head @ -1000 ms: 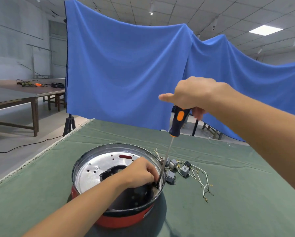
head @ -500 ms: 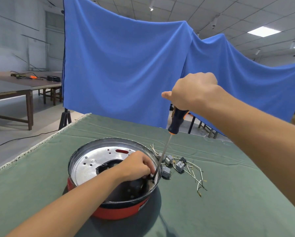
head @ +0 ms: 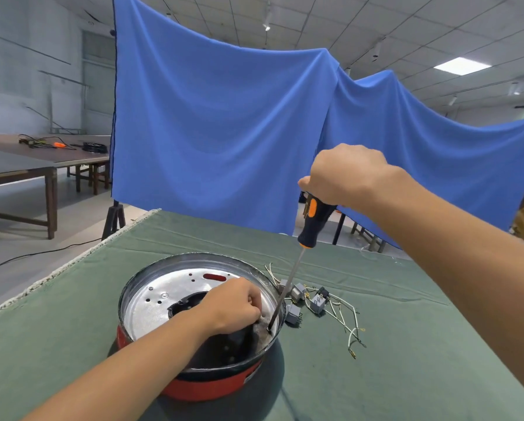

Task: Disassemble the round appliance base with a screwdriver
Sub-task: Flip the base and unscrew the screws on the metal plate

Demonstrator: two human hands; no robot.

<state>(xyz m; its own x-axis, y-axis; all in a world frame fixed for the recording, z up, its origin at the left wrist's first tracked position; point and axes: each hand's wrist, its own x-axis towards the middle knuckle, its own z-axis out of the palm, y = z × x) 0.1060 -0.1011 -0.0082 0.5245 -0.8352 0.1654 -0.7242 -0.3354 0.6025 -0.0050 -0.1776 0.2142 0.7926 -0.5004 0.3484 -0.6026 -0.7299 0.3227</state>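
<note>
Base [head: 151, 302] sits near the table [head: 406, 375] edge on the left, w/ lots of bare cloth to the right. Right hand [head: 342, 174] wrapped tight round the screwdriver [head: 313, 220] handle, tip down inside the right rim. Left hand [head: 233, 305] curled inside the base next to the tip; can't tell what it's pinching. Loose wires [head: 339, 311] just right of the rim.

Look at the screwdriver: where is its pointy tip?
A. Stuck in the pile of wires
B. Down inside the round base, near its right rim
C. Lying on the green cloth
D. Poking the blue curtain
B: the right hand holds the screwdriver nearly upright, and its tip is down inside the round base by the right rim, next to the left hand, while the wires lie apart on the cloth.
</note>
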